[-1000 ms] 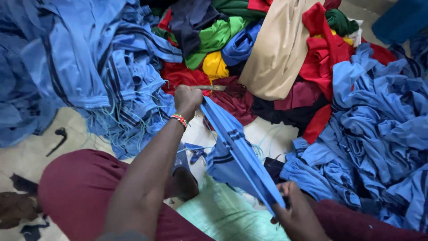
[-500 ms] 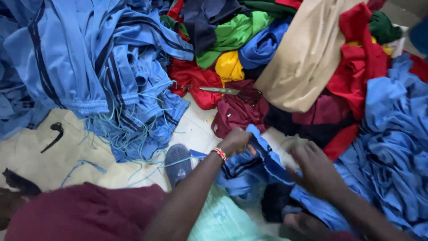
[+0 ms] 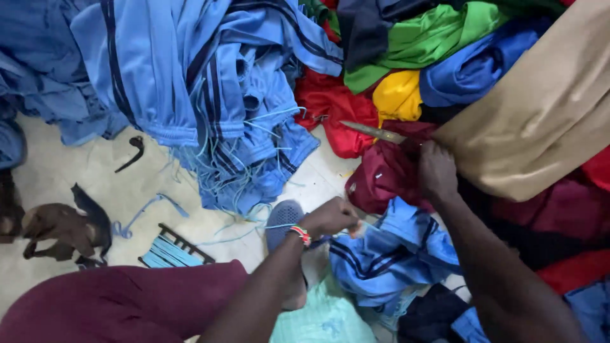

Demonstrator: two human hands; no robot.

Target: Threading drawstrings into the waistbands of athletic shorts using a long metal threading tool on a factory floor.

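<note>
Lets go of the blue striped garment (image 3: pixel 394 254) with the right hand (image 3: pixel 437 171), where half a second ago both hands gripped it together and a second ago stretched it taut between them. Reaches that hand up and away now, onto the maroon cloth (image 3: pixel 381 181), fingertips right at the handle end of the metal blade (image 3: pixel 372 131) lying across the red and maroon clothes. Cannot tell whether those fingers have closed on the handle or merely touch it: curled downward, grip hidden under the hand itself.

Keeps the left hand (image 3: pixel 330 219), beaded wristband (image 3: pixel 300 235) at the wrist, in a tight fist pinching the garment's near edge, with something pale poking out between the fingertips. Leaves the garment slack and crumpled on the floor just beside the grey sandal (image 3: pixel 284 216), below the maroon cloth, no longer lifted or pulled straight.

Reads, as a judgement, as a switch from handling the cloth to fetching the cutting tool, with one edge held ready. Shows the big heap of blue garments (image 3: pixel 210 95) with its loose threads lying much as before
</note>
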